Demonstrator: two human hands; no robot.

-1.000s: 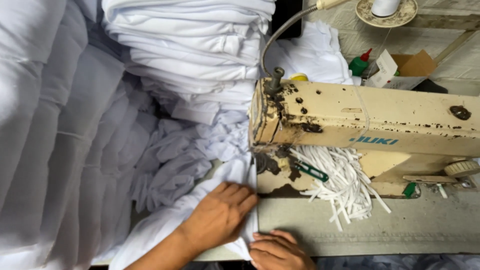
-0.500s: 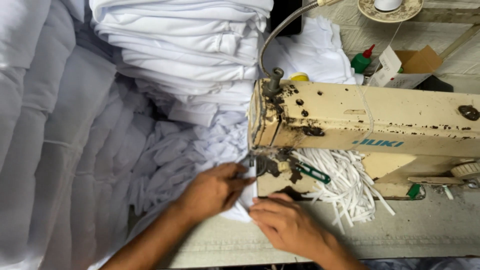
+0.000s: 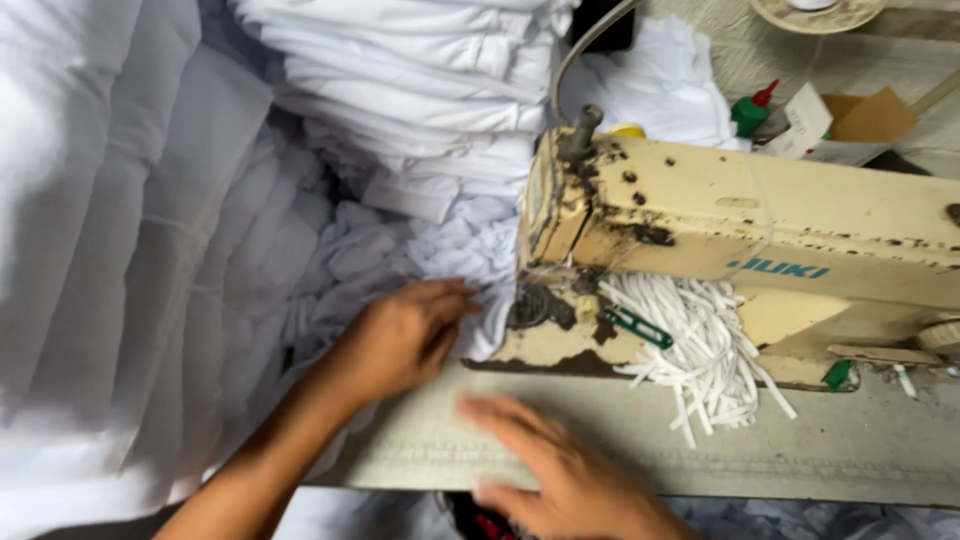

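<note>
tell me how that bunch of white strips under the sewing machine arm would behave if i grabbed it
The white strips lie loose and splayed, so they would likely flop and scatter rather than lift together. They look thin and light, so a push would probably fan them across the table.

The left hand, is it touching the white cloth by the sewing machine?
Touching. The head view shows the left hand lying flat on the white cloth, its fingers pressing into the folds just beside the sewing machine.
</note>
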